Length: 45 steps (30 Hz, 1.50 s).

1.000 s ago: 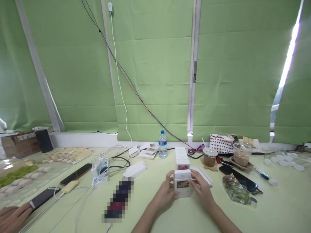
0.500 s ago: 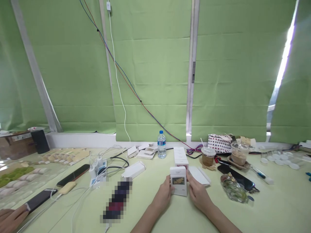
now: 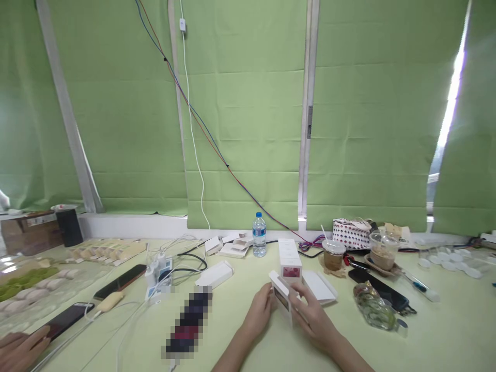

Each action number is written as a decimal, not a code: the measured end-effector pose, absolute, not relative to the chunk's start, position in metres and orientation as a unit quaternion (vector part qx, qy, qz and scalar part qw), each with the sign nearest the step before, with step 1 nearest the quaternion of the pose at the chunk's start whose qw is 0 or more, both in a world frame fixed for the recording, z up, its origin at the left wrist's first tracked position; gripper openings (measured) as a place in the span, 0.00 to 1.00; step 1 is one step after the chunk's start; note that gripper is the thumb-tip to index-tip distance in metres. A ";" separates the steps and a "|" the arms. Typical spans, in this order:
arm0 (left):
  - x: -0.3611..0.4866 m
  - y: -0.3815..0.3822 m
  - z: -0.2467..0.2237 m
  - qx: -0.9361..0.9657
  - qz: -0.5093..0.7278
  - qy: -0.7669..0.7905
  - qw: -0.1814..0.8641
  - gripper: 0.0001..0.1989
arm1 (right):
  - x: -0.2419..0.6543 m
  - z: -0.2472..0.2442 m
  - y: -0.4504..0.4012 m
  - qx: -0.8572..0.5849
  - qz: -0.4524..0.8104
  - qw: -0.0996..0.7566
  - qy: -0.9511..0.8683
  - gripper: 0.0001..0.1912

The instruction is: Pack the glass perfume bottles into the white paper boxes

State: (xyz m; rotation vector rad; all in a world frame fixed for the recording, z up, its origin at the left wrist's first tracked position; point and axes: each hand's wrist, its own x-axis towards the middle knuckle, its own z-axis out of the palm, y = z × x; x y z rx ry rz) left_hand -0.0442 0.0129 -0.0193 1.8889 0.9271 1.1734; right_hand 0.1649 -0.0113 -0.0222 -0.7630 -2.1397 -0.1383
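A small white box (image 3: pixel 279 281) with a dark picture panel on its front is between my two hands, standing at an angle to me. My left hand (image 3: pixel 258 311) is closed on its left edge. On the other side, the fingers of my right hand (image 3: pixel 313 316) press against the box's right face and edge. Just behind it lies a row of white boxes (image 3: pixel 289 253), the nearest with a pink picture on its end. A flat white carton piece (image 3: pixel 320 287) rests on the table right of that row, partly behind my right hand.
A water bottle (image 3: pixel 259 237) stands behind, near more white cartons (image 3: pixel 235 246). Drink cups (image 3: pixel 334 254), a phone (image 3: pixel 377 289) and a bundled clear bag (image 3: pixel 374 306) are to the right. Leftward are a power strip (image 3: pixel 158 274), cables, phones and another person's hand (image 3: pixel 23 349).
The white box has turned from facing me to an angled position, its front now toward the left. My right hand has shifted its fingers along the box's side. The view has moved slightly.
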 end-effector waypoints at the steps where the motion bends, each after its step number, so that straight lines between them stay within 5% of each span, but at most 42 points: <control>1: -0.043 0.013 -0.021 0.719 0.475 0.375 0.341 0.19 | 0.162 -0.021 -0.012 -0.301 -0.063 0.412 -0.858 0.23; 6: -0.040 0.003 -0.021 0.736 0.523 0.407 0.138 0.19 | 0.156 -0.024 -0.009 -0.297 -0.075 0.435 -0.847 0.21; 11: -0.035 -0.006 -0.016 0.874 0.375 0.297 -0.089 0.23 | 0.157 -0.030 -0.005 -0.296 -0.037 0.464 -0.834 0.22; 22: -0.029 -0.012 -0.013 0.748 0.470 0.408 0.232 0.22 | 0.147 -0.021 -0.019 -0.281 0.047 0.439 -0.852 0.26; 28: -0.025 -0.016 -0.004 0.762 0.452 0.391 0.249 0.22 | 0.147 -0.018 -0.019 -0.292 0.110 0.430 -0.848 0.25; 32: -0.024 -0.014 -0.007 0.748 0.423 0.436 0.267 0.31 | 0.153 -0.019 -0.020 -0.299 0.128 0.426 -0.844 0.26; 39: -0.028 -0.003 -0.011 0.701 0.449 0.468 0.296 0.36 | 0.181 -0.029 0.010 -0.449 0.035 0.585 -0.674 0.16; 45: -0.038 0.002 -0.013 0.714 0.432 0.496 0.240 0.38 | 0.221 -0.040 0.035 -0.664 -0.015 0.448 -0.598 0.19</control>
